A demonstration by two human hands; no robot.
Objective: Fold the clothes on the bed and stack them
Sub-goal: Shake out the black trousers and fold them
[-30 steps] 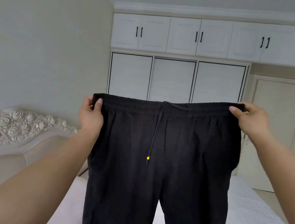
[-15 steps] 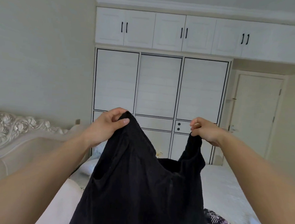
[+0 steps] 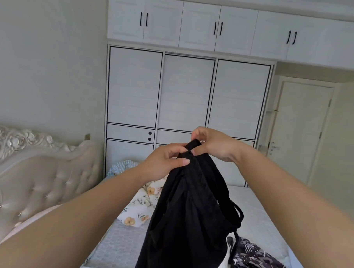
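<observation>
Both hands have come together since the earlier frames: one second ago they held the waistband stretched wide and flat, half a second ago they were still apart, and now they meet in front of the wardrobe, so the black trousers hang doubled, one half against the other.

On the left hand, the thumb and the curled fingers pinch the top edge of the waistband. The right hand is just beside it, almost touching; its fingers are also bent and clamp the same bunched edge, and a small loop of black cloth stands up between the two hands. Below the hands the trousers fall straight down in long folds and leave the view at the bottom edge. It is not possible to tell if the legs touch the bed. A thin black drawstring hangs in a loop at the right side of the cloth.

Under the arms is the bed with a white quilted cover. A floral cloth, white with orange flowers, lies behind the left forearm. A dark patterned garment lies at the lower right, near the trousers. At the left stands a padded cream headboard with carved roses on top. Behind is a white wardrobe with black-lined doors, and at the right a pale door.
</observation>
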